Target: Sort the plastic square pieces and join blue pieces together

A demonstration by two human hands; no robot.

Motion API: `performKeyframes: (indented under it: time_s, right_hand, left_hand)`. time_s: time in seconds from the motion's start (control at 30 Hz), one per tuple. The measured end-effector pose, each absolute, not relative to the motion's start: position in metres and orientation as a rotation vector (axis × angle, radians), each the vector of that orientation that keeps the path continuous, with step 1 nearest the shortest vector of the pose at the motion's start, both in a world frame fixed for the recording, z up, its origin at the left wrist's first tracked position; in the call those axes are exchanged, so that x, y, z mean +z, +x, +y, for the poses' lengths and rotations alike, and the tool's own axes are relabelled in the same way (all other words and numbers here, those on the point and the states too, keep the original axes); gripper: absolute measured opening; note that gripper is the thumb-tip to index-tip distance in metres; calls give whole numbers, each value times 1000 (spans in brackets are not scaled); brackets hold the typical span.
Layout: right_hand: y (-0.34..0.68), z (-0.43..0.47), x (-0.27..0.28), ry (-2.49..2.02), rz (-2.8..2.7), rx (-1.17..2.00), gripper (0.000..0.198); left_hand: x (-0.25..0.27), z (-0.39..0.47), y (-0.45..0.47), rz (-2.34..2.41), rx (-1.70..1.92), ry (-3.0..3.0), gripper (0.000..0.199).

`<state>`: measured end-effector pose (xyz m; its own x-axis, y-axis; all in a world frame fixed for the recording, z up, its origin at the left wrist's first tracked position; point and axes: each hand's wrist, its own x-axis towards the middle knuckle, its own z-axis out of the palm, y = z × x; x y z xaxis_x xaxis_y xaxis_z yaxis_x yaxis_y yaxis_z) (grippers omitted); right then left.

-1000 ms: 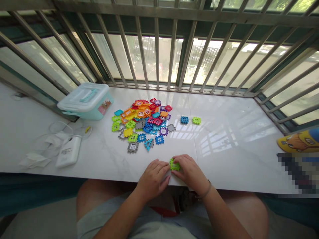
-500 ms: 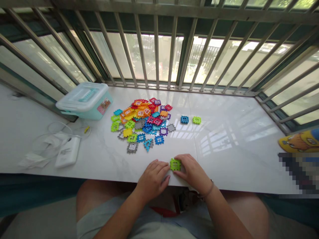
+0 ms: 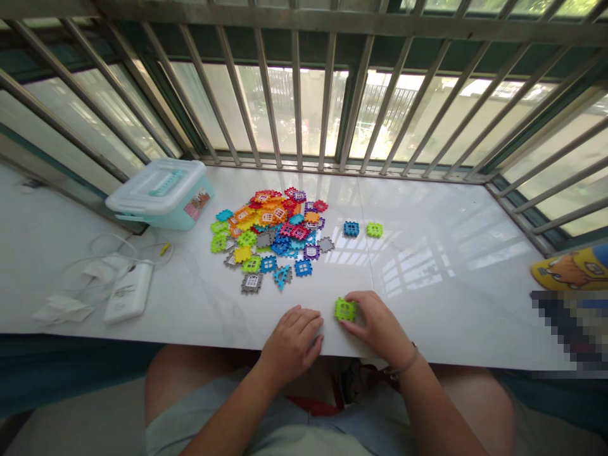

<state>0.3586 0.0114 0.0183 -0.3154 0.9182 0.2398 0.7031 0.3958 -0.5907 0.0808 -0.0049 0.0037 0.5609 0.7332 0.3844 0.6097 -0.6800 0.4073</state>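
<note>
A lime-green building block (image 3: 344, 310) with a window pattern is pinched between the thumb and fingers of my right hand (image 3: 377, 323), near the table's front edge. To its left, my left hand (image 3: 294, 339) rests on the edge with fingers stretched out and nothing in them. Beyond my hands lies a pile of plastic interlocking tiles (image 3: 268, 216) in red, orange, yellow, green, blue, purple and grey. A blue block (image 3: 351, 228) and another lime-green block (image 3: 375, 230) stand apart, right of the pile.
A lidded turquoise storage box (image 3: 164, 190) stands at the back left. In front of it lie a white power bank (image 3: 129, 291), cables and crumpled tissue (image 3: 66, 307). A yellow cylindrical case (image 3: 570, 268) sits at the far right. Metal window bars (image 3: 297, 101) border the white table (image 3: 441, 291).
My right hand has moved slightly right with the lime-green block, away from my left hand. The left hand has stayed in place.
</note>
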Motion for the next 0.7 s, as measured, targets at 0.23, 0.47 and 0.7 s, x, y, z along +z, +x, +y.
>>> performKeyframes:
  time_s: [0.23,0.47,0.7]
  right_hand:
    - [437,79,8,-1599,-2000,327,39]
    - [473,149,-6,-1653,-1982,277,45]
    - [473,146,-18,-1601,-1805,142,57]
  left_hand:
    - [2,-5,81,1119,823,2579,31]
    - [0,-5,82,1128,818,2582,30]
    - [-1,-6,82,1132,798,2578,29]
